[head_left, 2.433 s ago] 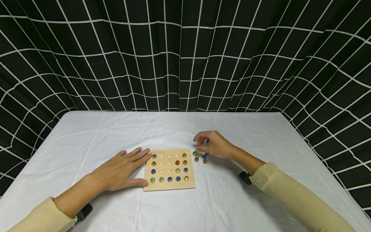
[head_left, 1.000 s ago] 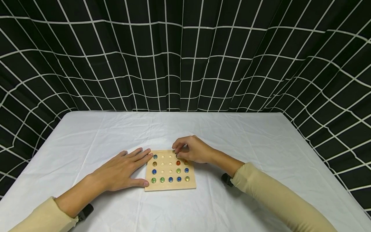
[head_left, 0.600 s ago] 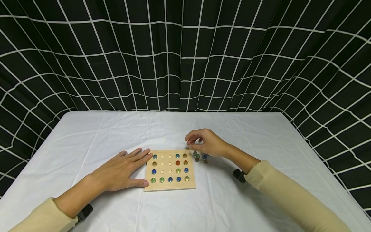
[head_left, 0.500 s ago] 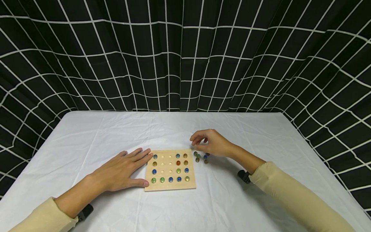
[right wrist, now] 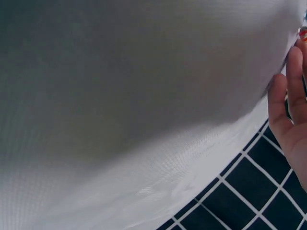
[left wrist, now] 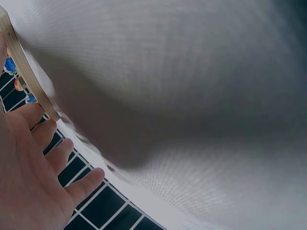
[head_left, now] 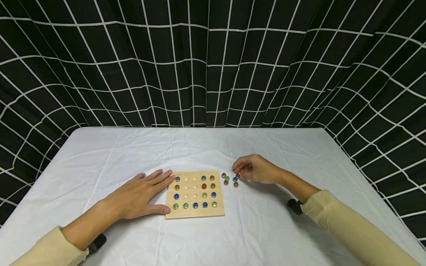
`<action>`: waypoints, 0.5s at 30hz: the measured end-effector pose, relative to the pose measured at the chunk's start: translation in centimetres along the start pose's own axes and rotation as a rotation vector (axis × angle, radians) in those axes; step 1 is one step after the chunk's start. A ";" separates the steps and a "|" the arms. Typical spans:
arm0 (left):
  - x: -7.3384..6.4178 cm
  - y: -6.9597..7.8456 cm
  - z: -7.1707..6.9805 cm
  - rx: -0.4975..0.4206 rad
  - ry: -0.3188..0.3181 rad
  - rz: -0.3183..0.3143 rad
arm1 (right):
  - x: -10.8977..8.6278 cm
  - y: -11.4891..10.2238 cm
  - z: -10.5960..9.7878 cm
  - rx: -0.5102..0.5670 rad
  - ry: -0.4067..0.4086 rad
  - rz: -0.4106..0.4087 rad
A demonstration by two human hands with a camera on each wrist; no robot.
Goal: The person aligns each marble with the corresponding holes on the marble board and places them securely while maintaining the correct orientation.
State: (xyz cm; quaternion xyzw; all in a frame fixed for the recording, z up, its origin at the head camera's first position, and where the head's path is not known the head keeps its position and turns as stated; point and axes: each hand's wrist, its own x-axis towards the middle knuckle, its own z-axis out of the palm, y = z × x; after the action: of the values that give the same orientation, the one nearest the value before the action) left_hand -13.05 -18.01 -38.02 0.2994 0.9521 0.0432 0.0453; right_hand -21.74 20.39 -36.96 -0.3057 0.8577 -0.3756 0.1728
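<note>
Evidently braced on one side, worked on the other

A pale, rectangular wooden board (head_left: 189, 213) was met along its left edge by the left hand (head_left: 138, 195), with the thumb laid at its near corner and the fingertips at its far one. The left fingers were spread and straight, and nothing was gripped by them; presumably, sliding of the board was meant to be prevented by that touch.

To the right of those fingers, round, coloured glass marbles (head_left: 195, 205) were seated in the board, where rolling was probably checked by their sockets. Six bare, shallow round hollows (head_left: 195, 187) were framed among them, in two columns of three.

At the bent fingertips of the right hand (head_left: 259, 170), a small, round red glass marble (head_left: 237, 176) was reached. Whether it was pinched or only touched could not be told. Fingertips were likely used because the marble was small and closely neighboured. Just beside and to the left of these fingertips, loose blue, green and brown glass marbles (head_left: 226, 183) were gathered on the white cloth (head_left: 283, 232), perhaps to be kept close to the board.
</note>
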 end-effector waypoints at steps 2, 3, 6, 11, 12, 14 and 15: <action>0.0 0.0 0.0 0.000 0.002 0.000 | 0.0 0.2 0.1 -0.003 -0.006 -0.011; 0.0 0.0 0.0 -0.001 0.004 0.000 | 0.0 0.2 0.1 -0.008 -0.005 -0.015; 0.0 -0.1 0.1 -0.004 0.005 -0.001 | 0.2 0.3 0.2 -0.032 0.008 -0.016; 0.0 -0.1 0.1 -0.011 0.001 0.000 | 0.3 0.3 0.4 -0.074 0.017 -0.007; 0.0 -0.1 0.1 -0.011 0.001 0.001 | 0.3 0.2 0.4 -0.079 0.017 -0.004; 0.0 -0.1 0.1 -0.010 0.002 0.001 | 0.3 0.1 0.4 -0.085 0.020 -0.005; 0.0 -0.1 0.1 -0.009 0.002 0.000 | 0.3 0.1 0.3 -0.086 0.023 -0.007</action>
State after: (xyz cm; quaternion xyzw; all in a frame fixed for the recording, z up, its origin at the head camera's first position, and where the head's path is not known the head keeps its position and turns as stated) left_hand -13.08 -18.06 -38.16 0.2992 0.9519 0.0478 0.0456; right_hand -21.79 20.05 -37.25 -0.3117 0.8739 -0.3423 0.1485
